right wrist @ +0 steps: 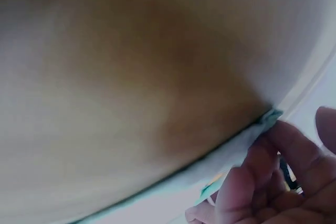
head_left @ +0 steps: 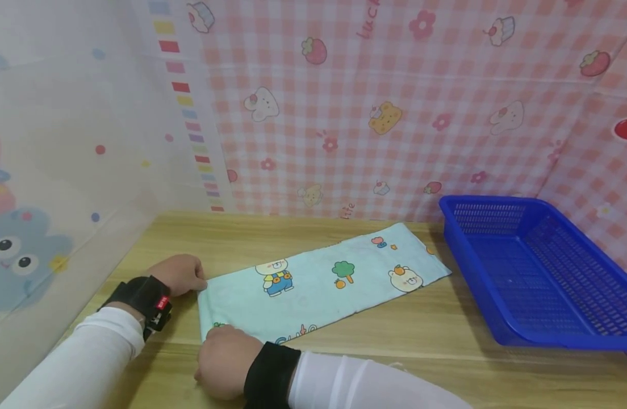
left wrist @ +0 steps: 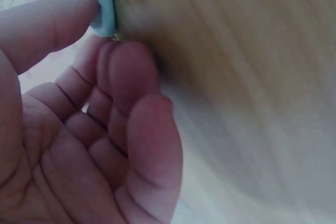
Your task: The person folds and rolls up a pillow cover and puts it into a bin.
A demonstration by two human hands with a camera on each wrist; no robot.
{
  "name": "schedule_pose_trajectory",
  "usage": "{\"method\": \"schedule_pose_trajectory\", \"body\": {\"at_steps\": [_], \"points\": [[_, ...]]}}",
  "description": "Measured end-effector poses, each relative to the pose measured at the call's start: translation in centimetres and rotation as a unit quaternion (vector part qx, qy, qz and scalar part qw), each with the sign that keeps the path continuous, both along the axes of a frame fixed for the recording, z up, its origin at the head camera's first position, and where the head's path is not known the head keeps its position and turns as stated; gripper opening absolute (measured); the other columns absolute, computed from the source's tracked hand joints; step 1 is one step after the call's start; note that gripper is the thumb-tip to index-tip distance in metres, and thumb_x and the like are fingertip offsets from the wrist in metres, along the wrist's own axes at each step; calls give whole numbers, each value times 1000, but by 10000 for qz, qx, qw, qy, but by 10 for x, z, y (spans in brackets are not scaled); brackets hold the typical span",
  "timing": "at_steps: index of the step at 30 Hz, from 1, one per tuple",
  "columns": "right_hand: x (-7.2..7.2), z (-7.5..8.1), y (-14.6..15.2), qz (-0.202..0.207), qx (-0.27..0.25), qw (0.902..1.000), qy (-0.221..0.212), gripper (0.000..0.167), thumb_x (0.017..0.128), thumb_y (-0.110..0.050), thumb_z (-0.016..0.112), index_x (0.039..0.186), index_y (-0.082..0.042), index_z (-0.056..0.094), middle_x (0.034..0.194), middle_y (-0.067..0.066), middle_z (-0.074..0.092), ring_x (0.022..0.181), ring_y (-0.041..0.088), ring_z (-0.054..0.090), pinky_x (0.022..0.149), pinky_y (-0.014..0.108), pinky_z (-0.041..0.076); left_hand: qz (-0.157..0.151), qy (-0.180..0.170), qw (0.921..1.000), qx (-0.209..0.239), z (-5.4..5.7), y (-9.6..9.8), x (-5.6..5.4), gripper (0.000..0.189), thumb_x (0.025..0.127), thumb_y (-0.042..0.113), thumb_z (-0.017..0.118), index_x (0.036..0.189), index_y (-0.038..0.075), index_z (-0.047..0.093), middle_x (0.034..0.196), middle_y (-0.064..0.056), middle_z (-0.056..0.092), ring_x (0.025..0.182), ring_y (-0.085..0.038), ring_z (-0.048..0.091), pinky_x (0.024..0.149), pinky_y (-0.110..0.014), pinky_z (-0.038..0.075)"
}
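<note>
A mint-green folded cloth printed with cartoon bears and a tree lies slantwise on the wooden table, with a narrow folded strip along its left end. At the far left corner, my left hand pinches the edge; the left wrist view has the thumb on the cloth's rounded fold with curled fingers below. My right hand grips the near left corner, its fingers curled. In the right wrist view the fingertips are at the cloth's edge, and the thumb stands apart.
To the right of the cloth stands a blue plastic basket with mesh sides. A pink checked curtain backs the wooden table, and a pale printed sheet hangs along the left side.
</note>
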State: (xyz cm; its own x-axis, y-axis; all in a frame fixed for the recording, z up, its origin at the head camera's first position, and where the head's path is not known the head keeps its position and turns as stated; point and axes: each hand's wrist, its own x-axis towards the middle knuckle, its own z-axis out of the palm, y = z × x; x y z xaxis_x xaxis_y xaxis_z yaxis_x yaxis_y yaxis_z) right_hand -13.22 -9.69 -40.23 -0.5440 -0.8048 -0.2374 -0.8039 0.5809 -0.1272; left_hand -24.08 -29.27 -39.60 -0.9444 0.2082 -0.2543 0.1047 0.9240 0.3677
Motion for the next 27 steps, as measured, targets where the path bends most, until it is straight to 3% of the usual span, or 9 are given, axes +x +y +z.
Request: {"method": "schedule_pose_trajectory", "body": {"at_steps": [5,11,14,20,23,27], "points": [[-6,0,-2,-24,-108,9994,-329,20,107,-40,59,107,-26,73,93,-15,66,86,-1,57,87,12,46,18,-11,10000,-90,2,4,0,18,90,18,75,76,10,69,68,1,59,60,-15,53,58,-28,41],[-9,-1,-6,79,-42,9988,-473,16,105,-39,63,117,-31,71,100,-17,68,86,-2,58,82,12,46,151,-179,9995,190,0,4,-2,11,88,11,71,78,7,67,70,-1,59,59,-15,52,56,-28,40],[-10,0,-8,77,54,9987,-508,14,105,-39,63,110,-31,73,94,-18,67,82,-1,57,78,13,45,120,-149,9990,409,-4,4,-3,5,85,7,68,83,7,63,75,-2,57,60,-17,52,56,-29,40],[-12,-1,-6,78,-128,9993,-353,18,106,-40,61,99,-29,73,85,-18,67,76,-1,57,73,12,45,-370,-119,9974,604,-12,3,-7,6,89,5,62,90,11,60,81,-3,58,61,-17,50,57,-30,39],[-13,-1,-4,-128,-260,9989,-379,23,106,-42,60,92,-28,72,80,-18,65,73,-1,57,72,13,44,-521,-237,9955,759,-13,1,-8,9,93,5,59,88,12,63,77,-2,58,59,-15,50,55,-29,40],[-12,-3,-3,-541,-394,9966,-483,27,104,-45,63,85,-27,71,74,-18,63,68,0,56,67,14,44,-504,-521,9922,1010,-11,-3,-7,11,99,8,59,91,10,67,70,0,56,61,-15,52,54,-28,41]]}}
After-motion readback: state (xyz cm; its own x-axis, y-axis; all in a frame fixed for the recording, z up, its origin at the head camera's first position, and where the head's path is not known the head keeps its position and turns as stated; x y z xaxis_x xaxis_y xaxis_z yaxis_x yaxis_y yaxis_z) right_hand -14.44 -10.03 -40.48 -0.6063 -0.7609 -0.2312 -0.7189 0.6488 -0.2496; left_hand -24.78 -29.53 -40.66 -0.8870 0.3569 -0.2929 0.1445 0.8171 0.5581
